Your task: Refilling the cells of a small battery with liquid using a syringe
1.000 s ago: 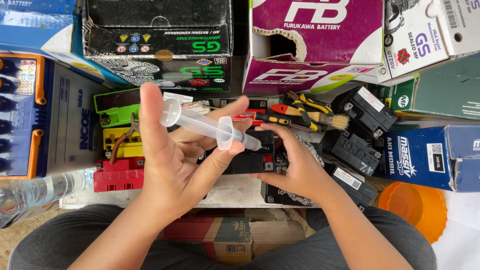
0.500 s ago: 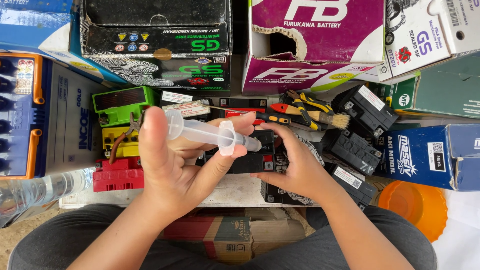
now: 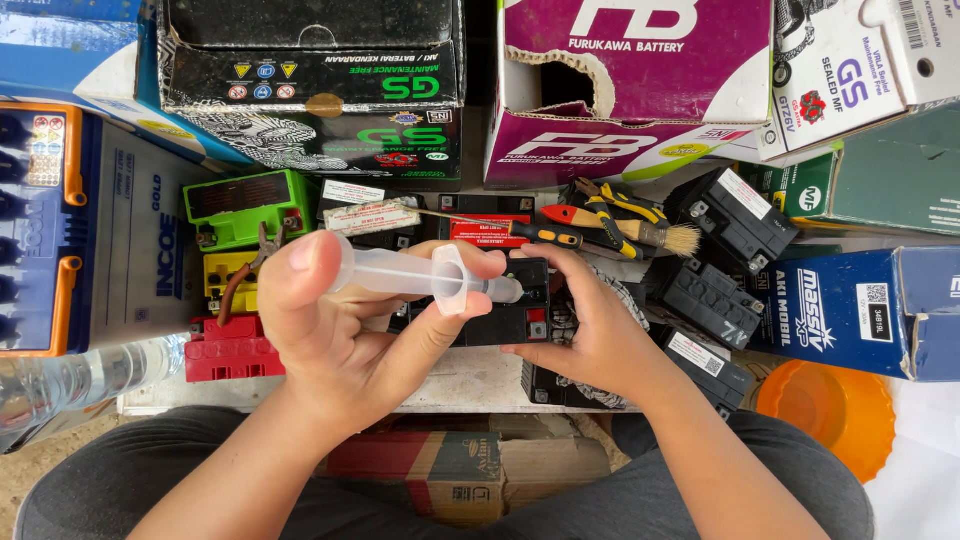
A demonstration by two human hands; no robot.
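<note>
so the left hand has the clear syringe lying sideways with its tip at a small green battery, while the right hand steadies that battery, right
Not quite: the battery at the tip of the syringe is black, not green, as the head view shows. The green one sits off to the side, untouched. The rest holds: the left hand holds the syringe sideways and the right hand steadies the battery.

Your pale surface (image 3: pixel 460 385) carries small black batteries (image 3: pixel 705 295); left of them, green (image 3: pixel 245 205), yellow (image 3: pixel 228 275), red (image 3: pixel 230 350) ones.
</note>
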